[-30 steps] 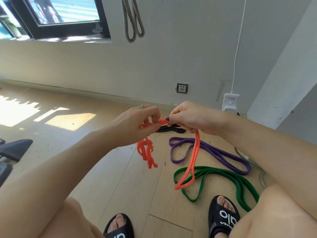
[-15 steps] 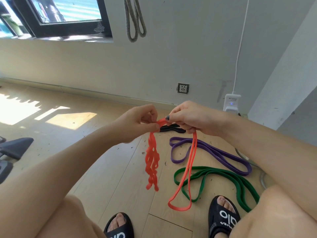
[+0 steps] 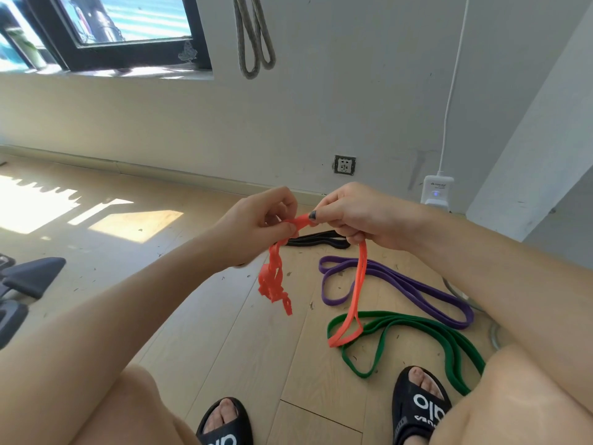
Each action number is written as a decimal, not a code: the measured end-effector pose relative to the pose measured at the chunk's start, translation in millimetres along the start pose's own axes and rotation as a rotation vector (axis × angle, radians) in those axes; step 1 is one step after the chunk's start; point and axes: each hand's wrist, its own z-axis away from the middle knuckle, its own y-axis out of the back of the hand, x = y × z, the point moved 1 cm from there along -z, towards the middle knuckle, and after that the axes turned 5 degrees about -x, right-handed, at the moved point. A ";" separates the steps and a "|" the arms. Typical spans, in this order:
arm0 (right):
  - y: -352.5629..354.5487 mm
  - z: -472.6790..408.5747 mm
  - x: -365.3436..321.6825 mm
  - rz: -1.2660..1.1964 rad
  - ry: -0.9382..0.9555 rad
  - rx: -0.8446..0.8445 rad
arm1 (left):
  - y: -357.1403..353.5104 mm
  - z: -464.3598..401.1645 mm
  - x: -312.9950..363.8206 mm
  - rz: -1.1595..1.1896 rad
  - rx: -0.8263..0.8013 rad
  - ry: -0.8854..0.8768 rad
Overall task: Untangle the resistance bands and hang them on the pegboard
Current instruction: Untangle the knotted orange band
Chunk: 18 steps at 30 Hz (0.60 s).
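Note:
I hold an orange resistance band between both hands above the wooden floor. My left hand pinches one end, and a twisted, knotted bunch of the band hangs below it. My right hand grips the band a little to the right, and a long loop hangs down from it. On the floor lie a purple band, a green band and a black band. A grey band hangs on the wall at the top. No pegboard is in view.
A wall socket and a white plug-in device with its cable sit low on the wall. Dark furniture legs stand at the left edge. My two feet in black sandals are at the bottom, beside the green band.
The hanging twisted bunch under my left hand has drawn up shorter, and the loop under my right hand hangs less far down. Both hands stay at the same place.

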 end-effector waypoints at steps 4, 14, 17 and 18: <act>-2.3 -1.7 0.6 -0.002 -0.001 -0.017 | -2.1 1.8 1.3 -0.026 -0.025 -0.002; -0.6 1.5 3.8 -0.036 -0.054 -0.056 | -4.7 0.5 -3.9 -0.039 -0.106 0.018; -2.7 0.2 4.9 -0.084 -0.067 -0.089 | -6.8 -1.1 -3.0 0.005 -0.116 0.069; -3.3 -0.1 4.6 -0.102 -0.060 -0.095 | -7.6 -1.7 -2.6 0.026 -0.128 0.086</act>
